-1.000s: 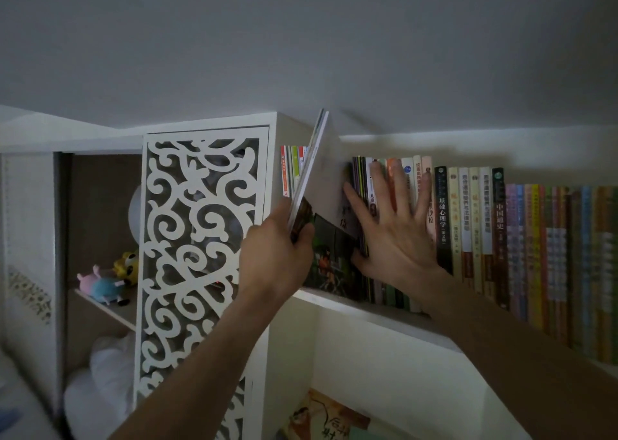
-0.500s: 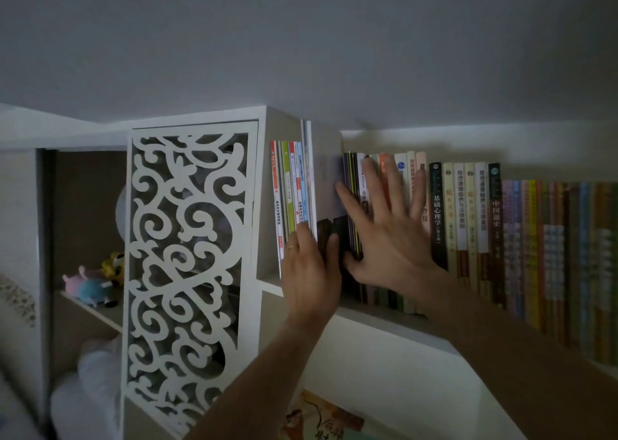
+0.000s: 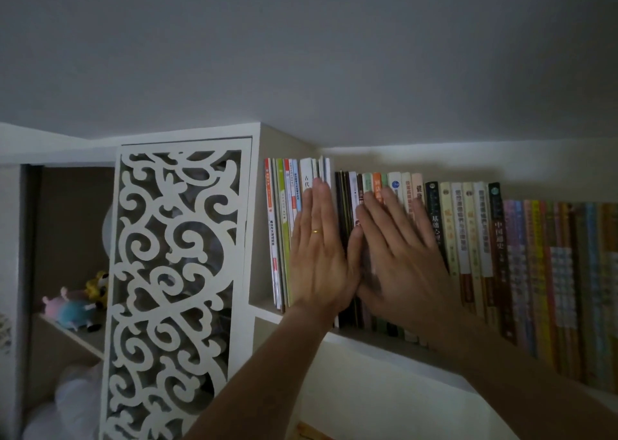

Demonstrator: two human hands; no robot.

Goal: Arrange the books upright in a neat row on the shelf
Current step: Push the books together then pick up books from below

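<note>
Row of upright colourful paperback books [image 3: 468,238] on a white wooden shelf [image 3: 368,337], left hand [image 3: 317,255] flat on the tall spines at the left end, fingers straight and together, right hand [image 3: 398,255] pressed on neighbouring spines, fingers spread, white scroll-cut cabinet panel [image 3: 174,289] beside, plush toys [image 3: 77,302] further left

Standing upright in a long row along the white shelf [image 3: 378,337]: books [image 3: 468,235], spines facing out, tall thin ones at the left end, dark and pastel spines mid-row, colourful matching sets running rightward.
</note>
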